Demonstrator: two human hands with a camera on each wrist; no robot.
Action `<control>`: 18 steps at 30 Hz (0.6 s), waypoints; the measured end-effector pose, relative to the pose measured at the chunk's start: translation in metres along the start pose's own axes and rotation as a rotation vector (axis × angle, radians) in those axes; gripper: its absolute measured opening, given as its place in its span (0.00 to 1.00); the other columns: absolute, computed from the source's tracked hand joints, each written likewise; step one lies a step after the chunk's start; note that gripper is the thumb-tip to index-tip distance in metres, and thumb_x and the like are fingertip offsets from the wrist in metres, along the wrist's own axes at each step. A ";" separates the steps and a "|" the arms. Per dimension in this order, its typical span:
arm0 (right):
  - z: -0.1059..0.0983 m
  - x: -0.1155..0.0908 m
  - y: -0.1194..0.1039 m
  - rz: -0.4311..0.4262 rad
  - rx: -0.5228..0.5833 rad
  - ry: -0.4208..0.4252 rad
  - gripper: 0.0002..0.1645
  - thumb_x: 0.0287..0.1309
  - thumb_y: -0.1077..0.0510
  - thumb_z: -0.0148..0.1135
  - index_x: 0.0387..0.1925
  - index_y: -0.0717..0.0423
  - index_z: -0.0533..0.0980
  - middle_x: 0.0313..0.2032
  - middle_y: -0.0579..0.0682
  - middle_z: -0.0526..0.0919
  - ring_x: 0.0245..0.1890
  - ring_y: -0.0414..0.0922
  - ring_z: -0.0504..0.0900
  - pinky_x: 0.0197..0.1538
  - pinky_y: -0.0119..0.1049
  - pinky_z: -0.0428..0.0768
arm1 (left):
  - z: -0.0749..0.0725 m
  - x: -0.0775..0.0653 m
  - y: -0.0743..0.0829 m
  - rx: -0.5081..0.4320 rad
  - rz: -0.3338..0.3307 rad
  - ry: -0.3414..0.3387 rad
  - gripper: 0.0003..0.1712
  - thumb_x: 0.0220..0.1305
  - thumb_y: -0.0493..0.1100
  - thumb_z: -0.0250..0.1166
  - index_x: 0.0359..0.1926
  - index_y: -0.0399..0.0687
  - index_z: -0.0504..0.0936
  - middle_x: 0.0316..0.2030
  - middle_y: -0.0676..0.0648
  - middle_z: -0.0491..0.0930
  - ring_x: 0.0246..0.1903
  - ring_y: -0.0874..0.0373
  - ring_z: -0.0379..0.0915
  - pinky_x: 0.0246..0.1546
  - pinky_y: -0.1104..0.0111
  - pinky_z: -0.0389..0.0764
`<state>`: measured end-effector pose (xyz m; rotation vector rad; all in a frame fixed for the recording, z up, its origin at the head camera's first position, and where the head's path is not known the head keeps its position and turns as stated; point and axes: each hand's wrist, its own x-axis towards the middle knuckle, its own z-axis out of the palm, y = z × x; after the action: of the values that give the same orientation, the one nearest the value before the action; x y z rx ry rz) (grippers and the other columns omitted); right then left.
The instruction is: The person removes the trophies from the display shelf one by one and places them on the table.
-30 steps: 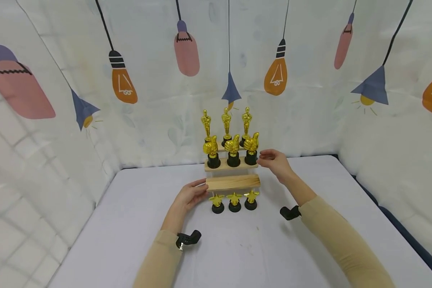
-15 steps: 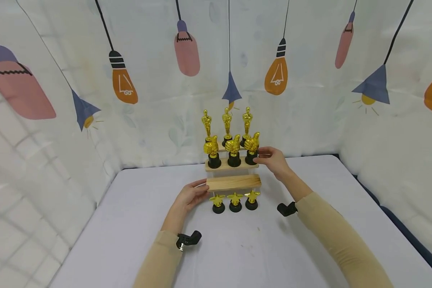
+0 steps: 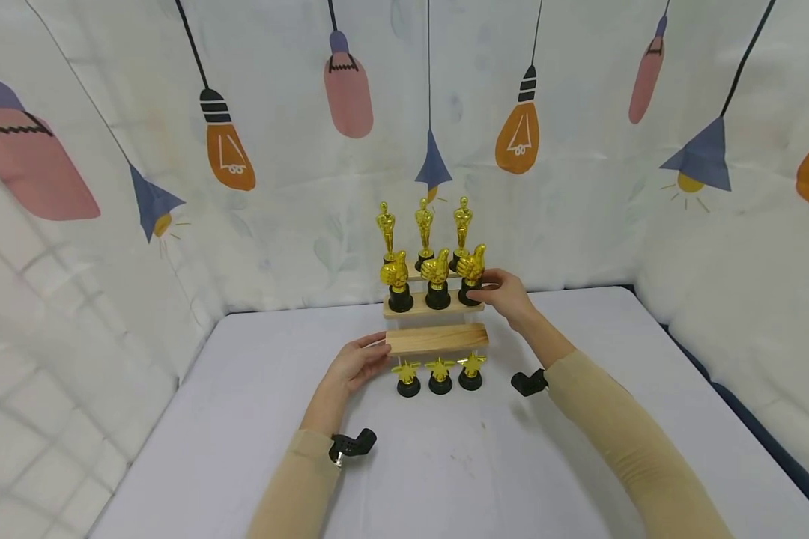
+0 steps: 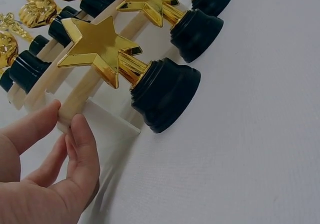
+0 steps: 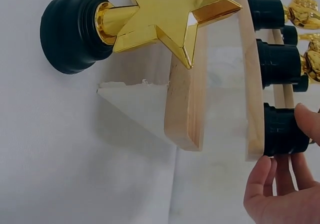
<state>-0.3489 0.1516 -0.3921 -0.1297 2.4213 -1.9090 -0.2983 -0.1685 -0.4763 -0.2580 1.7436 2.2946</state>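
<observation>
A tiered wooden rack stands on the table, and the bare front plank (image 3: 437,339) is its lowest step. My left hand (image 3: 357,364) pinches that plank's left end between thumb and fingers, as the left wrist view confirms. Three golden thumbs-up trophies with black bases line the middle plank (image 3: 423,310). My right hand (image 3: 507,296) holds the rightmost thumbs-up trophy (image 3: 472,266) by its black base (image 5: 284,131), which sits on the middle plank. In front of the rack, three golden star trophies (image 3: 440,369) stand on the tablecloth.
Three golden figure trophies (image 3: 424,224) occupy the top plank (image 3: 414,273) behind. A white side support (image 5: 135,102) slopes down beneath the front plank. Behind the white-covered table (image 3: 270,404) hangs a curtain (image 3: 290,224) printed with lamps.
My right hand has moved left from beside the rightmost thumbs-up trophy and taken hold of its base. The left hand stays on the front plank's end.
</observation>
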 end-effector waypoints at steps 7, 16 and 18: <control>0.003 0.000 -0.002 -0.007 -0.008 -0.002 0.35 0.63 0.59 0.72 0.68 0.62 0.70 0.66 0.59 0.73 0.64 0.57 0.71 0.67 0.55 0.70 | 0.001 0.001 0.000 -0.013 0.000 -0.001 0.29 0.70 0.28 0.64 0.70 0.31 0.70 0.54 0.39 0.79 0.42 0.59 0.81 0.41 0.71 0.83; 0.001 -0.001 0.000 -0.002 -0.037 0.004 0.35 0.63 0.58 0.73 0.67 0.63 0.70 0.64 0.60 0.74 0.63 0.57 0.71 0.68 0.55 0.68 | 0.001 0.000 0.000 0.001 0.001 0.002 0.30 0.70 0.29 0.65 0.70 0.32 0.70 0.58 0.35 0.77 0.44 0.57 0.81 0.42 0.69 0.84; 0.000 -0.002 0.001 -0.007 -0.042 0.003 0.36 0.62 0.57 0.73 0.67 0.63 0.70 0.63 0.61 0.74 0.63 0.57 0.72 0.68 0.55 0.68 | 0.001 0.000 0.000 0.005 0.003 0.001 0.30 0.70 0.29 0.64 0.71 0.31 0.70 0.60 0.34 0.76 0.45 0.56 0.81 0.43 0.69 0.84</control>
<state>-0.3472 0.1519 -0.3932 -0.1374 2.4670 -1.8622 -0.2978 -0.1677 -0.4764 -0.2553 1.7511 2.2926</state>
